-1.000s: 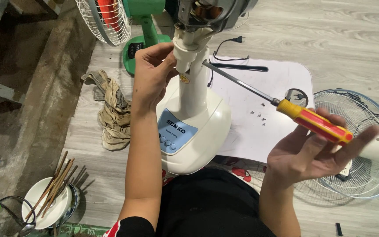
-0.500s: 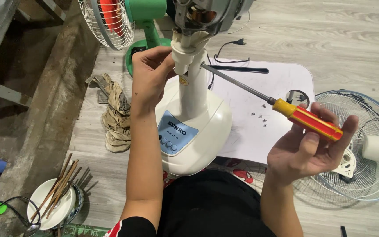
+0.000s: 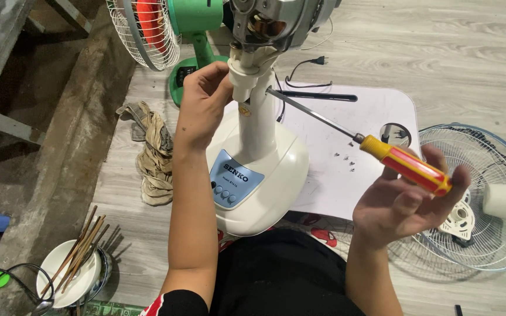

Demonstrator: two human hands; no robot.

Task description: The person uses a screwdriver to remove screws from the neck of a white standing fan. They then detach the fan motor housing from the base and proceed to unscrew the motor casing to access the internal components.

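A white stand fan [image 3: 259, 169] with a round base and blue button panel stands before me, its bare metal motor [image 3: 276, 20] on top of the neck. My left hand [image 3: 203, 105] grips the neck just under the motor. My right hand [image 3: 405, 199] holds a screwdriver [image 3: 408, 164] with a yellow and red handle; its long shaft reaches up left and the tip touches the neck joint.
A white board [image 3: 346, 152] on the floor carries small loose screws [image 3: 344, 161] and a black rod. A wire fan guard [image 3: 475, 199] lies at right, a green fan [image 3: 171, 35] behind, a rag [image 3: 153, 158] at left, and a bowl of sticks [image 3: 71, 272] at bottom left.
The view has shifted slightly. My right hand has turned around the screwdriver handle, with the tip staying at the neck. My left hand keeps its grip.
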